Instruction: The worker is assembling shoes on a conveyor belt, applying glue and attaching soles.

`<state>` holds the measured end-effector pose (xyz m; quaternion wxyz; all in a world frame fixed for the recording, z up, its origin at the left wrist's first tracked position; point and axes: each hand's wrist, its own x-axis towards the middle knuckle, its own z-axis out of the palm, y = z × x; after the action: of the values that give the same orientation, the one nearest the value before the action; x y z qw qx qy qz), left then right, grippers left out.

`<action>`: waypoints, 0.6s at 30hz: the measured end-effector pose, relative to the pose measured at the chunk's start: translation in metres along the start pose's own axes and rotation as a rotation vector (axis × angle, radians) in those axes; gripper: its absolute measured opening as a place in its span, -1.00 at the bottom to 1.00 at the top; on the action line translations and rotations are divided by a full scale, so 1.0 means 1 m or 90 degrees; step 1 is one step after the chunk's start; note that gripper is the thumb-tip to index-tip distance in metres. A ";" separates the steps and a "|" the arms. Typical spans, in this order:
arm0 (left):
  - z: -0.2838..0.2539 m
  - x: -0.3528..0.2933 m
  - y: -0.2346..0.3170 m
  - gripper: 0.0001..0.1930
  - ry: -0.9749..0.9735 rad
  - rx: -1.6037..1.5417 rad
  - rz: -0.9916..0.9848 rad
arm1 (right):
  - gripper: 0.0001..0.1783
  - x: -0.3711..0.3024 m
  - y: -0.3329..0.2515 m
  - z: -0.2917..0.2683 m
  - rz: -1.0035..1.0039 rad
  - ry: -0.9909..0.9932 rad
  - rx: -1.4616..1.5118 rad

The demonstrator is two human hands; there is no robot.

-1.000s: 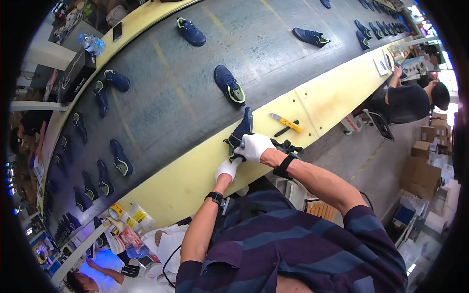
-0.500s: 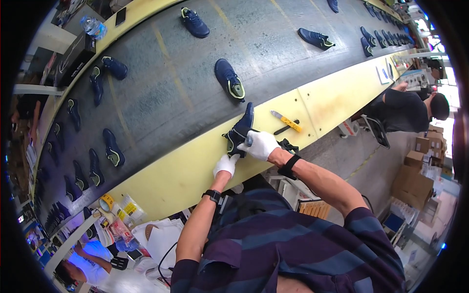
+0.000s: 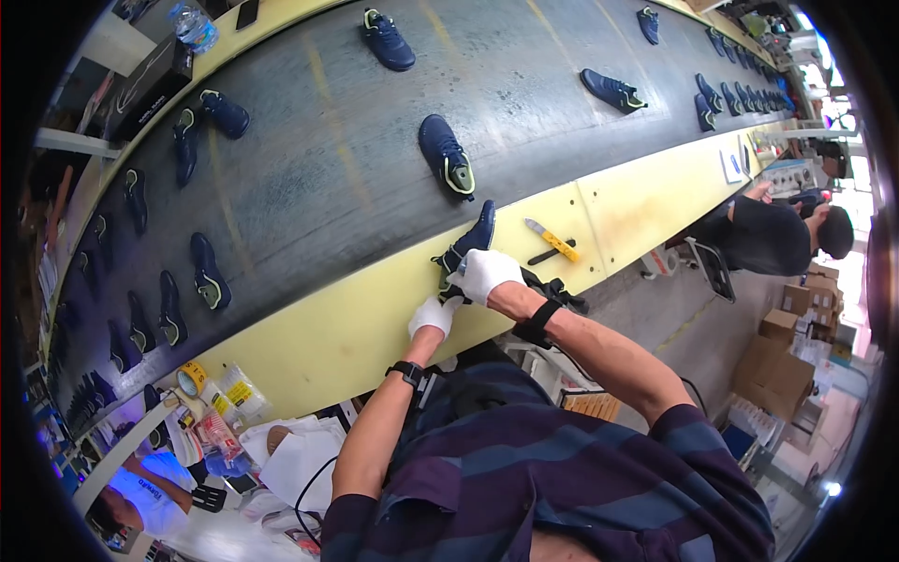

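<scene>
Long dark conveyor belt [image 3: 356, 178] with a yellow edge ledge [image 3: 356, 328]; cartons on the floor to your right. Your right hand [image 3: 487, 273], gloved, grips the navy shoe [image 3: 468, 245] on that ledge. Your left hand [image 3: 432, 316] is curled just below; what it holds is hidden. Yellow-handled knife [image 3: 551, 240] lies nearby.

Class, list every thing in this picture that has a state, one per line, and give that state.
Left hand: white-gloved, touching the heel end of the held shoe.
Right hand: white-gloved, gripping the held shoe.
Navy shoe: in both hands, at the yellow bench edge.
Yellow-handled knife: lying loose on the bench, untouched.
Navy shoe on belt: lying alone on the grey conveyor belt.
Water bottle: lying beyond the belt.
</scene>
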<state>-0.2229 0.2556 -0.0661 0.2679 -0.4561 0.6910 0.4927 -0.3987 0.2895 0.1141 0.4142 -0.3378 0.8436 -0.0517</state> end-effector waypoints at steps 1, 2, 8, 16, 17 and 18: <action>0.000 0.001 -0.002 -0.23 0.003 -0.007 -0.002 | -0.60 -0.001 -0.005 0.000 -0.007 0.001 -0.003; -0.001 0.000 -0.001 -0.23 -0.006 -0.010 -0.003 | -0.60 -0.001 -0.004 0.001 -0.009 -0.001 -0.009; -0.014 -0.017 0.018 -0.28 -0.030 -0.002 -0.015 | -0.51 -0.009 0.037 0.027 0.029 0.113 0.115; -0.023 -0.015 0.015 -0.35 -0.018 0.022 0.001 | -0.52 0.007 -0.012 0.014 0.106 0.055 0.011; -0.022 -0.014 0.014 -0.36 -0.019 0.017 0.006 | -0.54 0.010 -0.018 0.012 0.102 0.035 -0.010; -0.022 -0.013 0.013 -0.36 -0.019 0.013 0.012 | -0.55 0.012 -0.023 0.010 0.098 0.016 -0.030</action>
<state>-0.2271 0.2412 -0.0417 0.2783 -0.4397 0.6958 0.4951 -0.3843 0.2659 0.1080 0.3983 -0.2812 0.8731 -0.0043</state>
